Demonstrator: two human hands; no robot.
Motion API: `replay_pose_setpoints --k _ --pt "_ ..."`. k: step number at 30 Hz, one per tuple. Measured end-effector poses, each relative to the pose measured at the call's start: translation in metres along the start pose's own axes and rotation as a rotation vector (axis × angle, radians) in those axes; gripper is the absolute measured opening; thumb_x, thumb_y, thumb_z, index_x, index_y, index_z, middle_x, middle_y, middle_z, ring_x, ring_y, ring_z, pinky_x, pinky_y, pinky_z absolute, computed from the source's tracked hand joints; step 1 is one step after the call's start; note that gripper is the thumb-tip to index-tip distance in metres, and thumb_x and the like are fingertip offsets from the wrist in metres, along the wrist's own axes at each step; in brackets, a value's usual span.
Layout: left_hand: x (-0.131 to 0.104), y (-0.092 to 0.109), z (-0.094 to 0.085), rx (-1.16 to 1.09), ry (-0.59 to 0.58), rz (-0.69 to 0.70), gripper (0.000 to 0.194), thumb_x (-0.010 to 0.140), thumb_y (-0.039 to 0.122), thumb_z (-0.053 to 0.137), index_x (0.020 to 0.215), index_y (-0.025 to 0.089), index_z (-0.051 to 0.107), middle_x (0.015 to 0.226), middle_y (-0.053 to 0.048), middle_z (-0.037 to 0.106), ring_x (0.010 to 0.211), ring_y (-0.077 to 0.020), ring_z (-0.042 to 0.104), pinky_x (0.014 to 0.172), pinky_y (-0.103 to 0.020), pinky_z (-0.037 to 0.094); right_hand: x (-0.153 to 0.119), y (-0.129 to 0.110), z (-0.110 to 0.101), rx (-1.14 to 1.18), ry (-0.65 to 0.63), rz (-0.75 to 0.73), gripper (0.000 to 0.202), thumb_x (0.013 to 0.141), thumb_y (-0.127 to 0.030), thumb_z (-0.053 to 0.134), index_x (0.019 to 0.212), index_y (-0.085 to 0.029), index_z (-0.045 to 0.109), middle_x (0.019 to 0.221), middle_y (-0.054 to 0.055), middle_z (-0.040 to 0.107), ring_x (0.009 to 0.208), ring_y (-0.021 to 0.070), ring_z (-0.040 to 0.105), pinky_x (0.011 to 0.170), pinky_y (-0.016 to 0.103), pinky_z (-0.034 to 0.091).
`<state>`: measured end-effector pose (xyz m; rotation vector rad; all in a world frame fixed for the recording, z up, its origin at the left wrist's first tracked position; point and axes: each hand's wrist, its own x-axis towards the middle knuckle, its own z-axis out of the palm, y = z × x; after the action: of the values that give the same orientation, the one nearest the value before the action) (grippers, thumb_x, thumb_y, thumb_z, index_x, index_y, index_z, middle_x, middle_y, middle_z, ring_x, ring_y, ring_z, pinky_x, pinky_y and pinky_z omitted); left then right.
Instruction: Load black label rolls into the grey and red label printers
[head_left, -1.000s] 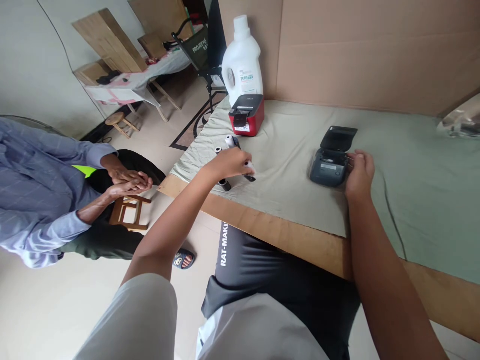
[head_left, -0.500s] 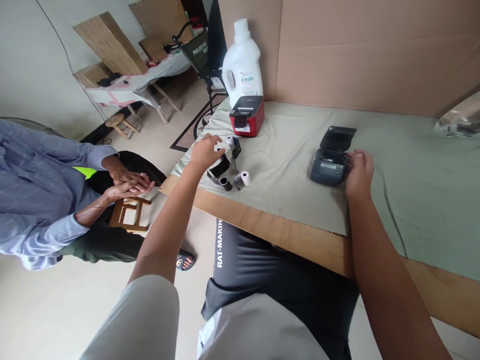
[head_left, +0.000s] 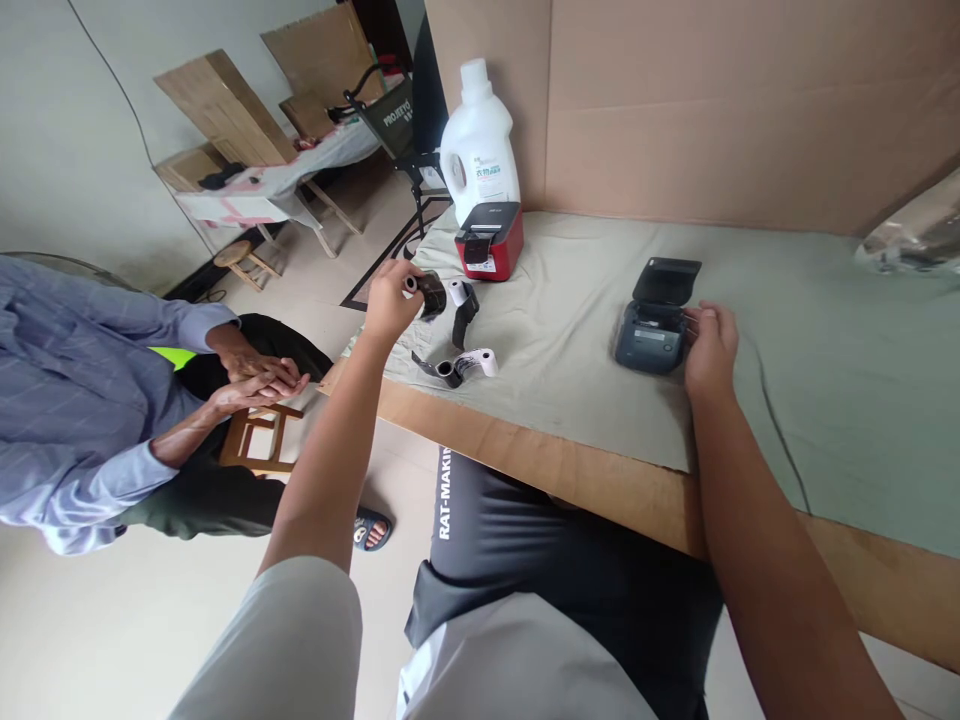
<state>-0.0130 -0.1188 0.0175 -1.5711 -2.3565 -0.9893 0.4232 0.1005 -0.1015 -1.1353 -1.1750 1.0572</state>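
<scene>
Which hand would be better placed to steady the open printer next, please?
Probably the right hand: it is beside the printer, while the left hand holds a dark roll farther away.

Glossy held roll [head_left: 432, 294], smooth plastic bottle [head_left: 480, 145], creased cloth [head_left: 566, 310]

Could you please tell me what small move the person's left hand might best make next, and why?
Probably carry the dark roll across to the dark device: the left hand seems to hold the roll at its end, the device's lid stands open, and the right hand is at the device's side.
</scene>
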Motion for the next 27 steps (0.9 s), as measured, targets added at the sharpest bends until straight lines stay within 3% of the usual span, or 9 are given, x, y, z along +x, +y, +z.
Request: replay_pose_setpoints --k 3,7,10,14,17,21,24,27 --pt "-0.003 0.028 -0.004 -0.368 0.168 -0.102 0.024 0.092 0.042 0.074 0.107 0.027 0.064 0.109 -0.005 0.07 0.088 -0.0177 0.067 0.073 -0.029 0.056 0.0 -0.002 0.001 0.013 0.006 0.01 0.016 0.101 -0.033 0.05 0.111 -0.022 0.057 0.108 0.008 0.068 0.099 0.0193 0.068 0.096 0.038 0.053" --pt "-0.013 0.082 0.019 -0.801 0.179 -0.237 0.041 0.096 0.067 0.068 0.112 0.03 0.06 0.099 -0.002 0.067 0.084 -0.0163 0.068 0.067 -0.027 0.055 0.0 -0.001 0.0 0.012 -0.002 -0.003 0.017 0.101 -0.027 0.048 0.114 -0.022 0.058 0.109 0.008 0.069 0.099 0.0189 0.069 0.096 0.038 0.053" --pt "-0.033 0.13 0.062 -1.07 0.05 -0.345 0.045 0.102 0.071 0.055 0.118 0.029 0.058 0.106 -0.004 0.069 0.082 -0.0149 0.07 0.069 -0.029 0.055 -0.006 -0.005 -0.001 -0.107 0.026 -0.128 0.018 0.097 -0.024 0.052 0.113 -0.022 0.061 0.115 0.009 0.07 0.107 0.0205 0.068 0.102 0.041 0.051" --pt "-0.065 0.198 0.139 -1.35 -0.182 -0.403 0.047 0.098 0.066 0.066 0.119 0.024 0.059 0.12 -0.009 0.071 0.095 -0.0189 0.074 0.083 -0.037 0.057 -0.026 -0.026 -0.002 -0.303 0.007 -0.474 0.022 0.091 -0.025 0.059 0.111 -0.021 0.069 0.123 0.012 0.071 0.122 0.0254 0.065 0.109 0.045 0.049" --pt "-0.078 0.234 0.185 -1.411 -0.233 -0.336 0.055 0.089 0.069 0.077 0.114 0.023 0.062 0.118 -0.011 0.073 0.103 -0.0232 0.074 0.091 -0.042 0.055 -0.045 -0.044 0.002 -0.233 -0.095 -0.525 0.026 0.098 -0.035 0.055 0.113 -0.023 0.071 0.115 0.01 0.074 0.111 0.0248 0.07 0.106 0.047 0.053" --pt "-0.083 0.243 0.209 -1.389 -0.225 -0.131 0.06 0.076 0.073 0.086 0.104 0.024 0.067 0.106 -0.005 0.074 0.101 -0.0208 0.071 0.094 -0.037 0.056 -0.06 -0.055 0.009 -0.137 -0.233 -0.376 0.038 0.097 -0.055 0.058 0.121 -0.028 0.07 0.112 0.008 0.074 0.102 0.025 0.073 0.09 0.042 0.06" --pt "-0.087 0.231 0.211 -1.272 -0.235 -0.002 0.055 0.079 0.073 0.083 0.099 0.023 0.071 0.104 -0.005 0.072 0.099 -0.0207 0.069 0.089 -0.035 0.056 -0.061 -0.054 0.01 -0.101 -0.348 -0.32 0.045 0.091 -0.059 0.067 0.125 -0.029 0.07 0.108 0.006 0.074 0.096 0.0249 0.073 0.084 0.042 0.06" --pt "-0.09 0.219 0.211 -1.196 -0.224 0.035 0.053 0.084 0.072 0.08 0.102 0.023 0.074 0.114 -0.008 0.071 0.104 -0.0231 0.068 0.091 -0.036 0.057 -0.058 -0.054 0.007 -0.075 -0.469 -0.298 0.042 0.086 -0.056 0.074 0.118 -0.028 0.072 0.104 0.004 0.074 0.091 0.0239 0.071 0.084 0.042 0.059"
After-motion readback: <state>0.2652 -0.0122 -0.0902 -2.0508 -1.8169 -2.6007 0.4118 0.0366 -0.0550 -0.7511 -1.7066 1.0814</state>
